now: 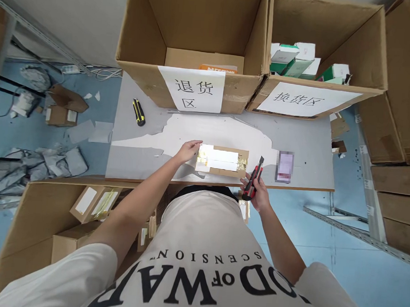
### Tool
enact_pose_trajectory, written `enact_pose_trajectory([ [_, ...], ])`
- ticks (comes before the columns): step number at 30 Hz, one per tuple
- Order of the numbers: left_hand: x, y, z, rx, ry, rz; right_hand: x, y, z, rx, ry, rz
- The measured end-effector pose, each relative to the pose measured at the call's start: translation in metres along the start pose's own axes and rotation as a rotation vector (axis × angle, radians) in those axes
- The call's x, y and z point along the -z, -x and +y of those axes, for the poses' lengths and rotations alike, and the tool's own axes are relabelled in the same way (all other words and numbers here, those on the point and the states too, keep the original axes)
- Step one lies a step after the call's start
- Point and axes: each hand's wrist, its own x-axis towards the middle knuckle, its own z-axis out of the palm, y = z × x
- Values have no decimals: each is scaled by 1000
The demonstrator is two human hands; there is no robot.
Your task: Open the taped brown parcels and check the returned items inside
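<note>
- The small parcel (222, 161) lay flat near the front edge of the tabletop (305, 138), about midway along it, sealed with yellowish tape and bearing a white label.
- The person's left hand (188, 151) rested on the parcel's left end, fingers spread and pressing down rather than wrapped around it.
- The right hand (256, 194) was closed around a red-and-black box cutter (254, 178), held just off the parcel's right front corner, right at the table's front edge, tip pointing away from the body.
- A second cutter, yellow and black (138, 112), lay untouched toward the back left of the tabletop, in front of the left open carton (193, 29) with its paper sign.
- A phone (285, 166) lay to the right of the parcel; the right open carton (327, 45) behind held green and white boxes.
- To my eye, the risk sat with the steadying hand: it lay along the tape line, so a slip of the blade could reach the fingers.
- A deep cut might also score whatever was inside, and the parcel could skid off the near edge if pushed.
</note>
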Motion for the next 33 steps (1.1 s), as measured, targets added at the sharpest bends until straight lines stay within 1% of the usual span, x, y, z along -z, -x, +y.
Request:
enact_pose_trajectory([
  [2,1,0,-1,91,165,-44,-9,-4,1,9,5,10],
  [5,1,9,0,103,286,-3,-11,-16,-6,67,61,28],
  [7,0,19,-1,105,326,25,-10,-30,-19,107,102,25],
  [10,-4,40,-10,99,372,86,-15,-62,-47,163,165,-5],
  [12,-13,57,-20,86,365,139,-24,-88,-67,188,199,-47],
  [15,-33,84,-33,84,324,197,-49,-126,-91,184,259,-148],
  [17,-49,101,-38,104,288,228,-68,-146,-98,160,286,-217],
  [19,-62,113,-40,118,252,246,-83,-159,-100,138,294,-270],
  [21,-70,120,-39,125,234,256,-94,-165,-99,126,299,-301],
  [23,-72,122,-38,131,231,266,-98,-168,-96,123,300,-321],
  [30,-71,123,-34,163,211,269,-95,-168,-91,131,261,-338],
  [33,-66,122,-38,193,196,225,-90,-165,-93,141,217,-338],
])
